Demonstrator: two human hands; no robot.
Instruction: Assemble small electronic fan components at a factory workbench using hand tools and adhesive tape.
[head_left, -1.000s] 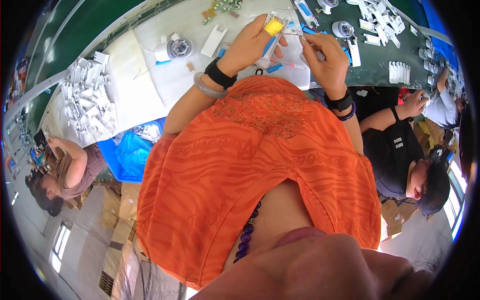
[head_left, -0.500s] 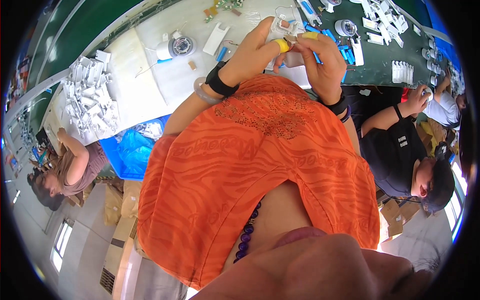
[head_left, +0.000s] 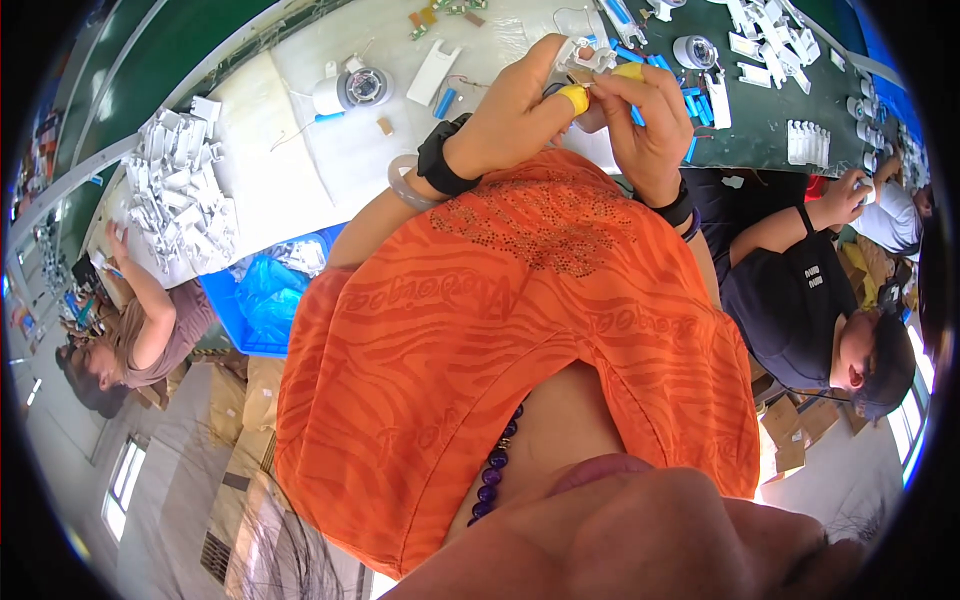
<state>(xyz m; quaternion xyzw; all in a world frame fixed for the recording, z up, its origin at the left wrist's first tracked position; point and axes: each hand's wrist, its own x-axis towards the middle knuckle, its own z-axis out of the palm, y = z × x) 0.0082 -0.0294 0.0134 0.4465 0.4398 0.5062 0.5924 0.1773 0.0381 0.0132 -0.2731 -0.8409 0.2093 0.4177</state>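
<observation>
My left hand [head_left: 520, 115] and my right hand [head_left: 650, 125] are raised close together in front of my orange top. Between them they hold a small white plastic part [head_left: 582, 55]. Yellow finger covers [head_left: 574, 97] sit on fingertips of both hands. The left wrist carries a black band [head_left: 440, 160] and a pale bangle [head_left: 402, 180]; the right wrist has a dark band [head_left: 675, 212]. The fingers hide most of the part, so I cannot tell how the right hand touches it.
The white-and-green worktable [head_left: 330, 160] holds a tape roll [head_left: 350, 90], blue cylinders [head_left: 445, 102], small white parts [head_left: 760, 40] and a heap of white pieces [head_left: 180, 205]. A blue bin [head_left: 265, 300] stands below it. One person [head_left: 140, 330] sits left, another [head_left: 810, 290] right.
Both hands have drawn in toward my chest and closed together around the white part. The yellow-capped fingers now meet over it.
</observation>
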